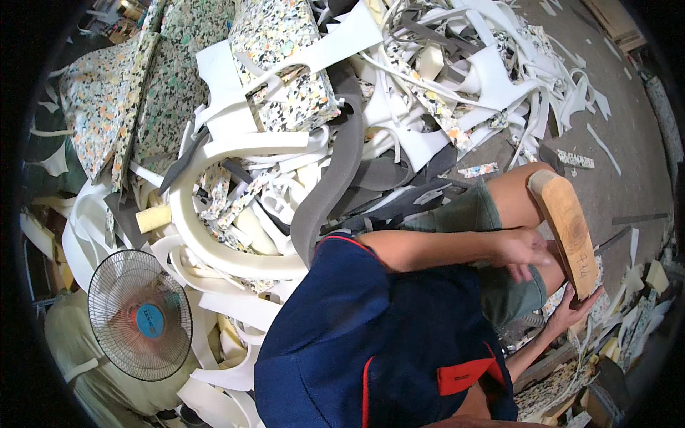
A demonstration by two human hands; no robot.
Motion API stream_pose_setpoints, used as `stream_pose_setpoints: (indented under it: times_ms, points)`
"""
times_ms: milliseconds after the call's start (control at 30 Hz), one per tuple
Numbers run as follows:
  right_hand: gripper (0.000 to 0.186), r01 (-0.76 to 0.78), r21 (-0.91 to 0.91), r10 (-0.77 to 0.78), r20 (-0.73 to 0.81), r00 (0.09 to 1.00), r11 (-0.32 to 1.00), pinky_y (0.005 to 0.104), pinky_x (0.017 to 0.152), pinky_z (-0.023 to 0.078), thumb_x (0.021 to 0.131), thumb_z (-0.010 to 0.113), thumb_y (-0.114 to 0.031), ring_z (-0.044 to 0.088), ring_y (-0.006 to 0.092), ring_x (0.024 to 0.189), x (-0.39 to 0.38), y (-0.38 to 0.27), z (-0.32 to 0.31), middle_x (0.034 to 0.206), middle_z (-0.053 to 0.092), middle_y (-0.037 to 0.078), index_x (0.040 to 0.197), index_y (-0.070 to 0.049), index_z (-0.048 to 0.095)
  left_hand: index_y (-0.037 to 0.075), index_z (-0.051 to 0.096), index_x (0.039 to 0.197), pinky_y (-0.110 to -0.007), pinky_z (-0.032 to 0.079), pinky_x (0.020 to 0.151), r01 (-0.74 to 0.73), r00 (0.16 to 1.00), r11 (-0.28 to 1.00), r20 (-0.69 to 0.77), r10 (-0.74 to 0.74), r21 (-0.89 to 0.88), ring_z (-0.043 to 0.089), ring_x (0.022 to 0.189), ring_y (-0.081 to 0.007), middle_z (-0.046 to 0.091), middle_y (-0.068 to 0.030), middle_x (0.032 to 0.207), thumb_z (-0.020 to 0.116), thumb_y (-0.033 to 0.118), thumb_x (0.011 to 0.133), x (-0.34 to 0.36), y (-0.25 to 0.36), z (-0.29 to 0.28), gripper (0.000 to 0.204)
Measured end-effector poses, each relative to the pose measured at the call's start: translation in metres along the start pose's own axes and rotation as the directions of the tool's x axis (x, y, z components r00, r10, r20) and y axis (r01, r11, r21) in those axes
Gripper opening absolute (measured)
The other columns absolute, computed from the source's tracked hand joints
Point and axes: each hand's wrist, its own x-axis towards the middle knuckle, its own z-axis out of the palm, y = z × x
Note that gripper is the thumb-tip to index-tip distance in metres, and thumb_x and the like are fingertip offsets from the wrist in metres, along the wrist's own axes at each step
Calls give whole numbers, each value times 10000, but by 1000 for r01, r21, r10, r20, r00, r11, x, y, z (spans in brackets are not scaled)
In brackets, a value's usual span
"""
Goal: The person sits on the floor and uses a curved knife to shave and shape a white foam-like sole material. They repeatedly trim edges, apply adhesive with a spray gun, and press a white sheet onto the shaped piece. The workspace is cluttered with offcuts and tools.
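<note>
The left arm reaches straight across to the right, over the lap. The left hand (524, 250) is bent down at the wrist, near the knees (519, 191). Its fingers are a bit curled, and I cannot tell if they hold anything. The right arm reaches up from the bottom. The right hand (572, 309) is at the low end of a wooden block (564, 225), and its fingers are wrapped around that end, gripping it.

The block is by the knees, partly hiding them. It is long, light brown and a little bent, with a round top end. Its long side runs steeply, from the round end at the upper left to the held end at the lower right. There is some writing near the held end.

The person wears a dark blue shirt (321, 328) with red edges and green shorts (467, 209). The floor (606, 182) on the right is gray, with bits lying on it. A big messy pile of white foam scraps (492, 78) spreads across the top. Speckled foam sheets (185, 78) stand at the upper left, and a round fan (146, 321) is below them.
</note>
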Motion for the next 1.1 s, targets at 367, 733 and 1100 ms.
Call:
stream_pose_setpoints:
  times_ms: [367,733,1100]
  points:
    - [773,-123,116,119,41,992,986,430,1104,398,948,659,-73,475,308,1358,-6,15,-33,1503,468,218,1597,-70,238,39,647,1273,-427,536,900,762,-58,369,-511,857,532,687,1033,-328,714,-206,1112,701,269,912,-344,130,-206,431]
    - [578,-169,70,180,-209,961,983,444,1016,516,1069,512,-241,567,329,1266,-5,24,-107,1426,544,207,1554,-22,287,-14,642,1059,-462,574,809,319,-458,918,-809,368,236,694,1079,-280,681,-238,1139,739,362,877,-608,116,-377,429]
    - [579,-245,-12,224,-361,905,969,433,1002,533,1048,564,-282,637,335,1168,3,-12,-121,1345,612,219,1496,31,373,-69,509,1304,-464,519,991,-376,-912,807,-334,-238,454,658,1074,-354,631,-236,1245,864,342,747,-693,118,-340,778]
